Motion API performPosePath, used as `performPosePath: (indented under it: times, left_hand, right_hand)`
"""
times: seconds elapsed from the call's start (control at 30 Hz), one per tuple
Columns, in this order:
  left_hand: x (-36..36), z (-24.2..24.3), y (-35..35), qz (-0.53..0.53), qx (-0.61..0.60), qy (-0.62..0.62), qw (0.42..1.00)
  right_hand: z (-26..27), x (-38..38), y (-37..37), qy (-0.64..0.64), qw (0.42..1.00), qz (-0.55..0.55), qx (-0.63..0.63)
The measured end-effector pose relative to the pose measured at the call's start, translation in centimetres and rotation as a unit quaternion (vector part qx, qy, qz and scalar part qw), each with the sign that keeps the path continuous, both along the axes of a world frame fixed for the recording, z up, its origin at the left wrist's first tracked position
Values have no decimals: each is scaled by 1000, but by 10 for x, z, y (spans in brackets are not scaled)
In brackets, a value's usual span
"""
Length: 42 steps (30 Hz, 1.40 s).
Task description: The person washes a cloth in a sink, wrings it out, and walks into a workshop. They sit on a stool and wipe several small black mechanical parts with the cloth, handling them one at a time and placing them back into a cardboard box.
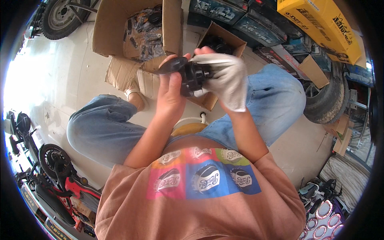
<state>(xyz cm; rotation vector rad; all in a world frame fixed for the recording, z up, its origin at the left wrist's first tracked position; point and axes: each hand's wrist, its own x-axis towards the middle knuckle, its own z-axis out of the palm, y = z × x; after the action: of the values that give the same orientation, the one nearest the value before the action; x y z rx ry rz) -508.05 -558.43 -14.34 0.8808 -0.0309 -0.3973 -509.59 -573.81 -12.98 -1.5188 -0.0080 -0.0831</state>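
Note:
My left hand [172, 93] grips a black plastic part [192, 76] with a round, disc-like end and a stepped body; its exact kind I cannot tell. Wrapped in a white cloth [229, 76], my right hand [205, 51] presses against the other end of the part. The cloth is blurred and covers most of that hand. Beyond my hands stands a small cardboard box [240, 45] holding dark parts [217, 44]. To its left, a larger open cardboard box [112, 27] contains several small black items in clear plastic bags [144, 33].
Battery boxes [261, 30] and a yellow carton [324, 27] are stacked at the upper right. A tyre [325, 99] lies beside my right knee. At the upper left is a wheel [63, 16]; scooters [54, 168] stand along the left side.

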Motion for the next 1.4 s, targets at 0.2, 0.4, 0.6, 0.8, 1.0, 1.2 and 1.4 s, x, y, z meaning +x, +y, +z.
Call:
performPosePath:
  times: [0.2,0.4,0.6,0.8,1.0,1.2,1.4]
  left_hand:
    - [-13,-11,-8,17,65,-105,992]
    - [-17,-9,-16,47,124,-126,983]
    - [4,-11,4,101,-33,251,962]
    - [9,-23,4,155,212,-139,955]
    - [18,-29,-4,129,183,-106,969]
    - [36,-32,1,21,-49,273,960]
    - [30,-35,-15,-5,141,126,982]
  right_hand:
    - [-12,-9,27,-105,987,-92,-79]
    - [-18,-15,32,-7,990,-134,33]
    - [-18,-24,45,-24,992,-117,-46]
    - [-34,-32,52,140,949,-102,265]
    - [-35,-33,34,233,900,-123,347]
    - [-12,-30,0,246,920,-99,287]
    - [4,-43,-24,184,975,-114,-51]
